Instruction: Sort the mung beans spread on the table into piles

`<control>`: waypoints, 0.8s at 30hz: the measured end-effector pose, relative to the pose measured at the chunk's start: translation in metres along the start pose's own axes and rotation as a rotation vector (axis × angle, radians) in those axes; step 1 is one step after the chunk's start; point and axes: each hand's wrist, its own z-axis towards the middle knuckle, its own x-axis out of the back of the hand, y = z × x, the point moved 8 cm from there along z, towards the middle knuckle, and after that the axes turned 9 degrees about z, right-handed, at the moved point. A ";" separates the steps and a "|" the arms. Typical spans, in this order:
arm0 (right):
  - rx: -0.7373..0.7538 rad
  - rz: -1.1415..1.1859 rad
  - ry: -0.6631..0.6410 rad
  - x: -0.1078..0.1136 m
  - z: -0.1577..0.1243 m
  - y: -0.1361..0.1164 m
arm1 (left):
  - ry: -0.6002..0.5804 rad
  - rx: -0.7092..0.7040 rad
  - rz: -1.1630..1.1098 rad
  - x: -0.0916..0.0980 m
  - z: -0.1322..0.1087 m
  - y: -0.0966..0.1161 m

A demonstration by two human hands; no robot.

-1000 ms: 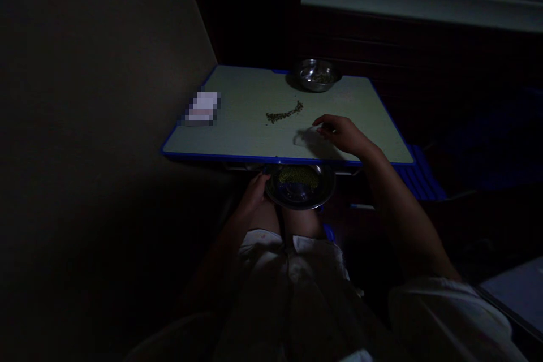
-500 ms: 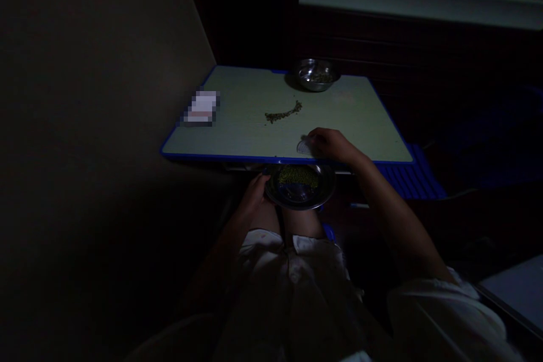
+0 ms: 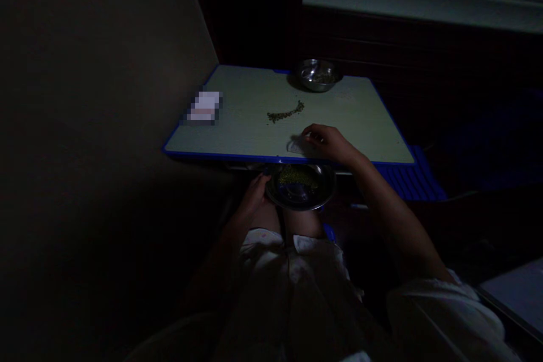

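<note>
Below the front edge of the table, my left hand (image 3: 255, 193) grips the left rim of a shallow shiny metal bowl (image 3: 327, 197). Small green beans (image 3: 297, 175) lie in its far half. My right hand (image 3: 333, 142) is above the tabletop near that edge, fingers curled around a pale, see-through curved piece (image 3: 296, 145); its exact kind is too dark to tell. Just beyond this hand, a thin curved line of small greenish-brown beans (image 3: 284, 115) lies on the light green tabletop (image 3: 237, 136).
Another metal bowl (image 3: 319, 86), holding more beans, stands at the back of the table. A blurred-out white item (image 3: 204, 106) lies at the left edge. A wall (image 3: 106, 68) closes in on the left, and a blue ribbed surface (image 3: 418, 178) shows at the right.
My right hand has slid a little left along the front of the tabletop with the see-through piece. My left hand and its bowl stay almost in place.
</note>
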 end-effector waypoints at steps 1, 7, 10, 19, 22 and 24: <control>-0.008 -0.006 0.018 0.002 0.003 0.004 | 0.004 -0.003 -0.005 0.001 -0.001 0.000; -0.029 -0.013 0.037 -0.011 0.025 0.013 | 0.016 -0.009 -0.019 0.011 -0.006 0.003; -0.006 0.005 -0.010 -0.029 0.032 0.004 | 0.026 -0.006 -0.013 0.018 -0.007 0.005; 0.094 0.053 -0.114 -0.045 0.028 -0.022 | 0.016 -0.009 0.016 0.025 -0.009 0.007; 0.091 0.052 -0.090 -0.038 0.028 -0.017 | 0.007 -0.008 0.012 0.024 -0.009 0.007; 0.080 0.049 -0.068 -0.036 0.029 -0.011 | 0.000 -0.005 0.009 0.023 -0.009 0.007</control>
